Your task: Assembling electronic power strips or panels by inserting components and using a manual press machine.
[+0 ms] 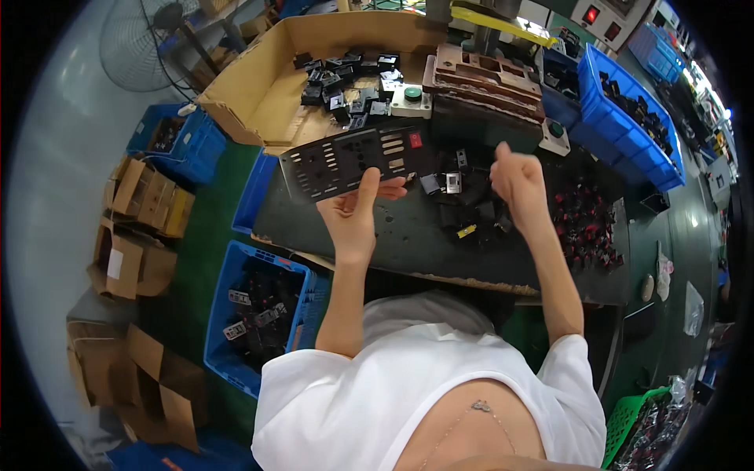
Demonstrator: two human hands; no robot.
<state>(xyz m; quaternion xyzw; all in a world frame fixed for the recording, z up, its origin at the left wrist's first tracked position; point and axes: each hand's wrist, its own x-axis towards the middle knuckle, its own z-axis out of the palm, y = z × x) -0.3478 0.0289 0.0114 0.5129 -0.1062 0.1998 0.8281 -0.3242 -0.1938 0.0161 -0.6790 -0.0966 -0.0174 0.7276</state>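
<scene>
My left hand (353, 212) grips a flat black slotted panel (345, 161) by its near edge, thumb on top and fingers beneath. The panel is held tilted above the bench, and a red rocker switch (415, 140) sits near its right end. To the right, my right hand (518, 184) is raised with its fingers curled together; anything inside them is hidden. Below and left of that hand lies a loose pile of small black parts (459, 192), one with a yellow label (466, 231). Beyond it stands a press fixture (487, 98) with a green button (412, 93) at its left.
A cardboard tray (259, 74) of black parts (345, 82) lies behind the panel. Red-and-black small parts (585, 224) cover the bench's right side. Blue crates stand at the back right (628, 129) and lower left (216, 314). Cardboard boxes (149, 196) and a fan (145, 47) are farther left.
</scene>
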